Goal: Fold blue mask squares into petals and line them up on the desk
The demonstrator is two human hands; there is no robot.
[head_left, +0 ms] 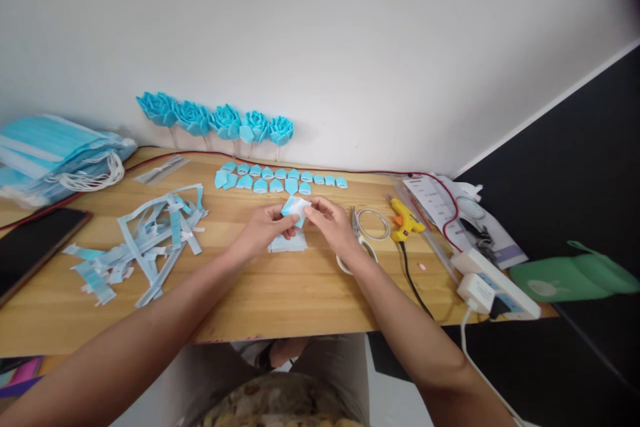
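Between my two hands is a small blue and white piece of face-mask fabric (296, 207), partly folded. My left hand (273, 223) pinches its left side with thumb and fingers. On the other side, my right hand (326, 215) grips the right edge between thumb and forefinger. Below them on the table lies a small stack of pale fabric pieces (287, 242). Just beyond my hands sit two rows of folded blue petals (260, 185). Scissors (369, 250) with white handles lie partly under my right wrist.
Cut fabric strips (150, 233) are heaped at left, near packed face masks (55, 147) and a dark phone (37, 240). Blue fabric flowers (226, 121) on sticks lean against the wall. To the right are a tape roll (374, 224), yellow glue gun (406, 219) and power strip (515, 297).
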